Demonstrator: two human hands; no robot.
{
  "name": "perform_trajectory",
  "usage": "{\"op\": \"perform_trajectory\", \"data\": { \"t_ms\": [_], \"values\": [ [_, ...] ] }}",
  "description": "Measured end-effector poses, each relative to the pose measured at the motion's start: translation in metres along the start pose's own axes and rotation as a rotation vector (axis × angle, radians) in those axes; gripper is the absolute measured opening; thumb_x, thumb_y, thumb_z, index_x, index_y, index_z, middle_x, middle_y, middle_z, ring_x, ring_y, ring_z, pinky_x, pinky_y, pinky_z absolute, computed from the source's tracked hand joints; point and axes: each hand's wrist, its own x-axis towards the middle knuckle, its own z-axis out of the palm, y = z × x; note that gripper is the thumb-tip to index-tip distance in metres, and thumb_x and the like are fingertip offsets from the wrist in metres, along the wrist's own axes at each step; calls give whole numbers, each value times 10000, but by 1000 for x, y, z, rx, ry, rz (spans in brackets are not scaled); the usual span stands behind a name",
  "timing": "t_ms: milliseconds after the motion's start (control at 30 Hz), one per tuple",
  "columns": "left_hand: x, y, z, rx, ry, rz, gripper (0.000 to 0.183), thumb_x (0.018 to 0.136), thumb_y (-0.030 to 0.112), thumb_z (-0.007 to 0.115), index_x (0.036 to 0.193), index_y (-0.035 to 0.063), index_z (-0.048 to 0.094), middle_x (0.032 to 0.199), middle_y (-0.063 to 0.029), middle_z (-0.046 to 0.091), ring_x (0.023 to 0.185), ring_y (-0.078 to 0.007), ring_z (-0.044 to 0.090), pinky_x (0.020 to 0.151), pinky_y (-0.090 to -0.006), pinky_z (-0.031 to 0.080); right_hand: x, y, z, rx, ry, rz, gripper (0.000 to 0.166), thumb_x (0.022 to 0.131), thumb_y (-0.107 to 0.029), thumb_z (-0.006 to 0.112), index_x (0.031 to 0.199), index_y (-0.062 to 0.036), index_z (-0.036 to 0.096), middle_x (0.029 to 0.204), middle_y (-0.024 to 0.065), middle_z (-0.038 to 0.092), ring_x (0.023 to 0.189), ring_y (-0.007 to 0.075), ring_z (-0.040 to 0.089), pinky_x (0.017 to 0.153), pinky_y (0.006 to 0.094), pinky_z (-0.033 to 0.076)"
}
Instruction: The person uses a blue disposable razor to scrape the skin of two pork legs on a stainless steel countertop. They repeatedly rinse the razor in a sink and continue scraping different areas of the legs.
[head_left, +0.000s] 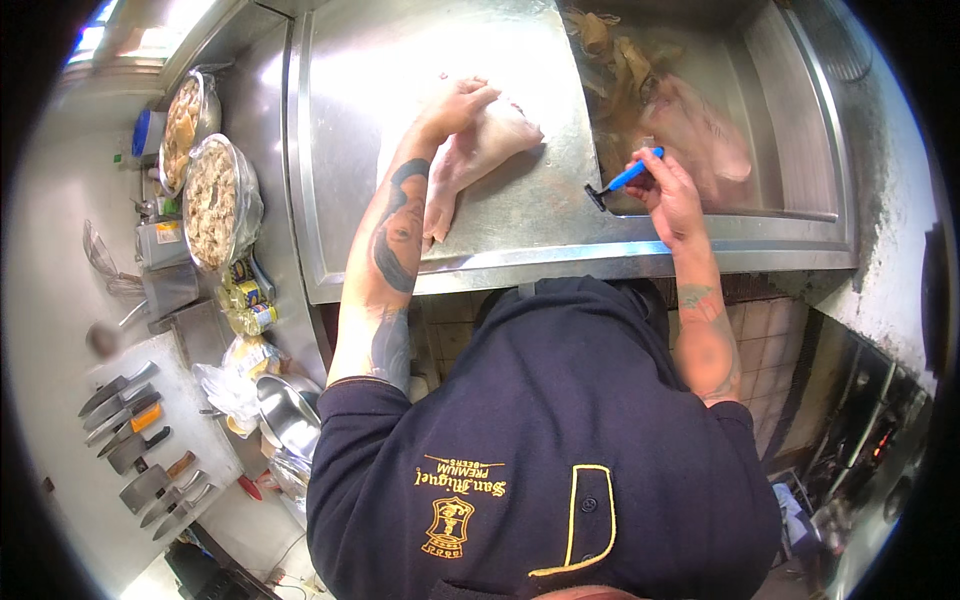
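My left hand (461, 105) grips the thick upper end of a pale pork leg (476, 154) with the skin on. The leg lies on a stainless steel worktop (525, 214), its trotter end pointing towards me. In my right hand (669, 191) is a blue disposable razor (628, 173), held by the handle with its black head pointing left. The razor is apart from the leg, near the edge where the worktop meets a steel sink (799, 112). Another piece of skin-on pork (694, 135) sits in the water-filled sink. Glare washes out part of the worktop around my left hand.
Film-covered metal bowls of food, one nearer (214, 202) and one farther (180, 124), stand on the left counter. Cans (251, 300) and a shiny steel bowl (289, 412) are closer. Several knives and cleavers (150, 480) hang on the left wall. Brownish scraps (626, 64) lie in the sink.
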Motion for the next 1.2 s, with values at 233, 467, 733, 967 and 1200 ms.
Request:
{"op": "perform_trajectory", "data": {
  "t_ms": [233,467,733,967,1200],
  "values": [
    [-5,-8,-5,-399,40,-130,375,968,308,532,1179,35,679,1213,-108,641,1185,-217,525,1047,-339,365,38,29,48,65,-122,-33,160,961,-178,630,1046,-43,613,1006,36,647,936,151,647,807,300,572],
    [-4,-7,-1,-235,170,-54,376,980,306,527,1126,0,690,1096,-124,658,1041,-209,565,963,-311,402,42,52,89,-170,-344,10,153,936,-115,662,1057,-25,634,969,45,646,887,124,651,825,269,575],
    [6,-28,-4,-148,151,29,370,978,294,529,1141,0,683,1114,-119,651,1038,-204,570,962,-309,407,59,46,83,-25,-170,-236,104,923,-92,676,1017,-45,682,962,42,683,870,124,658,793,270,563],
    [4,-23,-3,-446,98,-108,396,973,303,543,1203,0,651,1145,-114,654,1060,-199,571,972,-309,410,62,16,64,100,-129,-371,78,924,-83,667,996,-55,679,963,59,690,874,140,665,803,295,571],
    [0,-6,-5,-416,94,-176,367,974,285,553,1182,0,653,1144,-106,658,1069,-201,579,950,-298,430,39,65,101,-249,-367,-139,111,911,-100,690,1005,-42,695,885,23,692,784,95,646,724,240,542]
  ]
}}
